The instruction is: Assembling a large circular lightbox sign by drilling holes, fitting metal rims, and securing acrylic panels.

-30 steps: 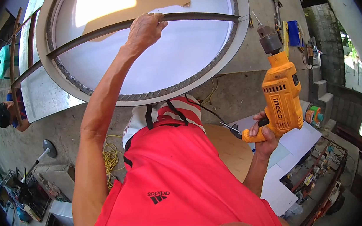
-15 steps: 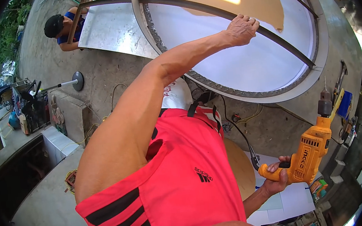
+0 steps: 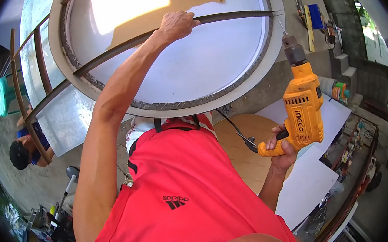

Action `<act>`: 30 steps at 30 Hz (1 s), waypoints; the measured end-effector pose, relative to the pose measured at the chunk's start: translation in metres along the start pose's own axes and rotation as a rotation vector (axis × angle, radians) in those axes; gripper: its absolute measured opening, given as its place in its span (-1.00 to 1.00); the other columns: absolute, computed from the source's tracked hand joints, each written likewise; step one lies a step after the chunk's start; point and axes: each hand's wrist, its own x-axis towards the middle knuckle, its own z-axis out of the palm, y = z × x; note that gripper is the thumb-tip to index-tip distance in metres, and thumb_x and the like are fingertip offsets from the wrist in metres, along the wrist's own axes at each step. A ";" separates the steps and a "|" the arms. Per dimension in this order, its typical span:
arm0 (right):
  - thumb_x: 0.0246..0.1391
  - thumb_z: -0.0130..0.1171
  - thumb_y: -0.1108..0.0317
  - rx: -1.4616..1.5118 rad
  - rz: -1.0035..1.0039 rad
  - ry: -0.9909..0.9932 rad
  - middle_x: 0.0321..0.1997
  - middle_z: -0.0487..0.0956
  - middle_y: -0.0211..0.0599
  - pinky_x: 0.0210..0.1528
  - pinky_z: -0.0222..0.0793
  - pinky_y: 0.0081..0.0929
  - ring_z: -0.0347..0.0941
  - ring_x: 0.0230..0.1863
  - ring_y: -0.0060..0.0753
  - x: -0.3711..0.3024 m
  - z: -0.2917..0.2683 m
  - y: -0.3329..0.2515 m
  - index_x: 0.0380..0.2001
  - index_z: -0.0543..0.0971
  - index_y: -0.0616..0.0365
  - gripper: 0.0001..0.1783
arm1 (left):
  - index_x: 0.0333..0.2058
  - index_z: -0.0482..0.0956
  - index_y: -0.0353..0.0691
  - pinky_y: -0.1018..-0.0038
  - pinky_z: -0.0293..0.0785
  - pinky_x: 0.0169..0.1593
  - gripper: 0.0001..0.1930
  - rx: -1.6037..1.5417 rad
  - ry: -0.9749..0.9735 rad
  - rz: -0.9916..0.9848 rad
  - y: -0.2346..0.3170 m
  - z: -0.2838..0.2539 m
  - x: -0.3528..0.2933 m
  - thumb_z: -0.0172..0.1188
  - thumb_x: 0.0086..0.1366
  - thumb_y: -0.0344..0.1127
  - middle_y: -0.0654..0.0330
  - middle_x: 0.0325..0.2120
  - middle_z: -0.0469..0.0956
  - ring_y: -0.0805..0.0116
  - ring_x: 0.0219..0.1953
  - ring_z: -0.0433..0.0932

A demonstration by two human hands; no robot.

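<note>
My left hand [image 3: 177, 26] is closed around a dark metal bar [image 3: 235, 16] that spans a large round frame [image 3: 155, 110]. The frame has a pale ring with a rough dark inner edge and a white sheet inside. In my right hand [image 3: 281, 155] is an orange power drill [image 3: 302, 103], gripped by its handle. The drill points up, its thin bit [image 3: 282, 27] near the ring's right side, close to the bar's end. I cannot tell if the bit touches it. A brown sheet [image 3: 187, 0] lies on the white surface behind the bar.
A co-worker [image 3: 19, 154] is at the left beside a shiny metal sheet [image 3: 65, 119] and a bar framework. A yellow level-like tool [image 3: 309, 30] and a blue object [image 3: 316, 17] lie at the right. Below the drill are white sheets [image 3: 299, 190] and a round brown board [image 3: 238, 140].
The view has turned, so the frame sits further left. The drill has come up closer to the ring's right side. My left hand still holds the bar.
</note>
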 end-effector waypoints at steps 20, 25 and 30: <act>0.00 0.21 0.35 0.094 0.053 0.327 -0.17 0.55 0.17 -0.47 0.56 -0.39 0.52 -0.55 -0.32 -0.008 -0.002 0.010 0.09 0.36 0.49 -0.39 | -0.35 0.53 -0.27 0.02 0.42 -0.34 -0.63 0.060 0.028 0.001 0.025 0.028 0.042 -0.06 0.48 -0.10 -0.07 -0.52 0.61 -0.12 -0.38 0.61; 0.01 0.19 0.34 0.108 0.067 0.326 -0.16 0.55 0.14 -0.47 0.56 -0.40 0.51 -0.55 -0.34 -0.007 -0.024 0.021 0.10 0.37 0.48 -0.40 | -0.38 0.52 -0.22 0.05 0.45 -0.43 -0.59 0.213 0.049 -0.019 0.015 0.028 0.025 -0.07 0.48 -0.01 0.02 -0.57 0.62 -0.05 -0.49 0.61; 0.07 0.17 0.28 0.232 0.124 0.301 -0.09 0.54 0.10 -0.48 0.55 -0.42 0.49 -0.53 -0.39 0.026 -0.078 0.030 0.12 0.37 0.41 -0.41 | -0.40 0.51 -0.21 0.07 0.44 -0.45 -0.57 0.242 0.094 -0.035 0.017 0.039 0.035 -0.08 0.49 0.01 0.03 -0.59 0.61 -0.06 -0.53 0.59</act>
